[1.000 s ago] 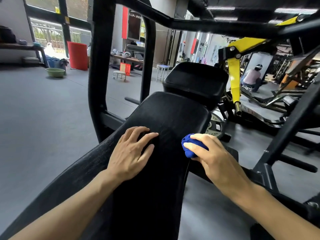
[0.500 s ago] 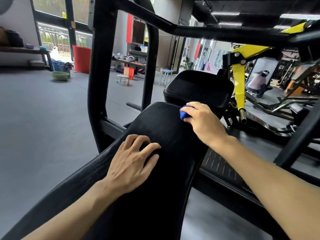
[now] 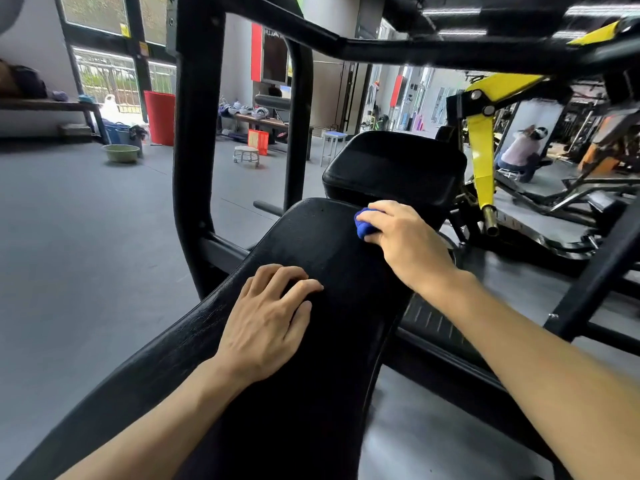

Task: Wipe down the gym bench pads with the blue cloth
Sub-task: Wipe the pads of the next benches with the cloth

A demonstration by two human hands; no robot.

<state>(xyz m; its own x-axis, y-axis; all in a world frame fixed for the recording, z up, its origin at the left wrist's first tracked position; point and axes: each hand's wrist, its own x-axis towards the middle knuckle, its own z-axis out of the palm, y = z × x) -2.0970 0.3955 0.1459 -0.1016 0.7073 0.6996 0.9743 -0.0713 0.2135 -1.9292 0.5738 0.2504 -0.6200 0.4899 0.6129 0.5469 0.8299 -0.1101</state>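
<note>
A long black bench pad [image 3: 322,244] runs from the bottom of the view up to the middle. Beyond its far end sits a second, squarer black pad [image 3: 391,168]. My right hand [image 3: 405,237] grips a bunched blue cloth [image 3: 363,225] and presses it on the long pad near its far right end. Only a small part of the cloth shows past my fingers. My left hand [image 3: 266,317] rests on the middle of the long pad with its fingers bent a little and spread, holding nothing.
A black machine frame [image 3: 194,140] stands left of the pad, and its bar crosses overhead. A yellow lever arm [image 3: 483,147] hangs at the right. A person [image 3: 519,150] sits far right. A green basin [image 3: 121,153], red bin [image 3: 159,112] and stools stand on the grey floor behind.
My right hand has carried the cloth from the pad's right edge up to its far end. My left hand has stayed on the pad. The view has shifted slightly.
</note>
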